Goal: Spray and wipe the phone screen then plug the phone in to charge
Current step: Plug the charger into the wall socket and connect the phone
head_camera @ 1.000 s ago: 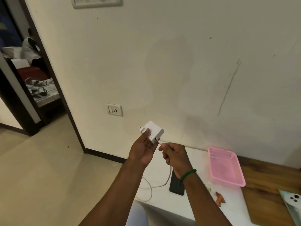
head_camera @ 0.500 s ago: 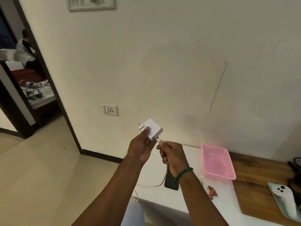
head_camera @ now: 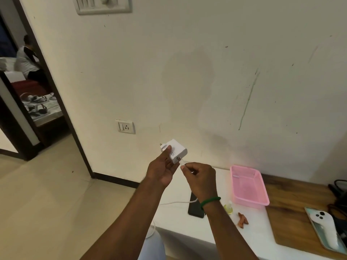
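Left hand (head_camera: 161,169) grip: fingers and thumb curled round white square charger (head_camera: 177,150), raised, pins pointing left. Right hand (head_camera: 201,177) grip: pinching thin white cable (head_camera: 176,202) just beside charger port. Phone (head_camera: 195,210): black slab, flat on white tabletop (head_camera: 180,228), partly behind right wrist, cable reaching it.

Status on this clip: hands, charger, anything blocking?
Left hand grips charger brick; right hand pinches cable near its port. Phone lies on table. Wall socket unobstructed.
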